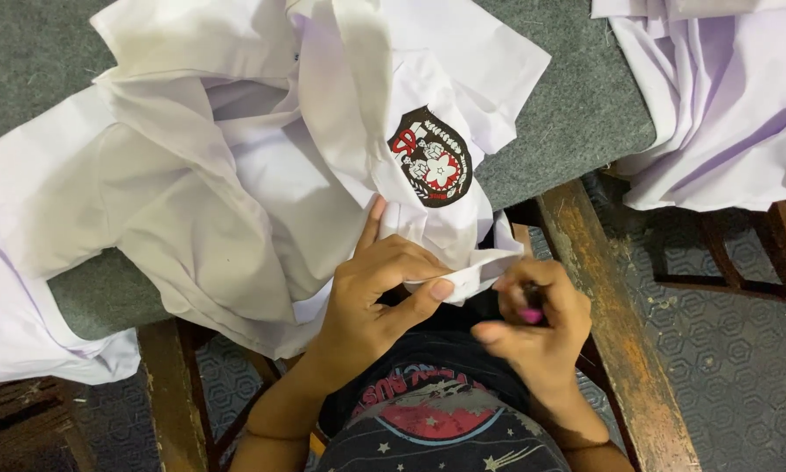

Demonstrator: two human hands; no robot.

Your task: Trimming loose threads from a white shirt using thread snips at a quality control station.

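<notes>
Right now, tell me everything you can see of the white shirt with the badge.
The white shirt looks like thin woven cloth, crumpled and spread over a grey padded surface, its lower part hanging off the front edge. A dark shield-shaped badge with red and white figures sits on it. The left hand pinches a folded edge between thumb and fingers. The right hand meets that edge, closed on a small pink thing.

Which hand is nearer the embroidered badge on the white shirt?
Left. The left hand pinches the white shirt just below the badge; the right hand sits lower right, holding a small pink tool.
</notes>
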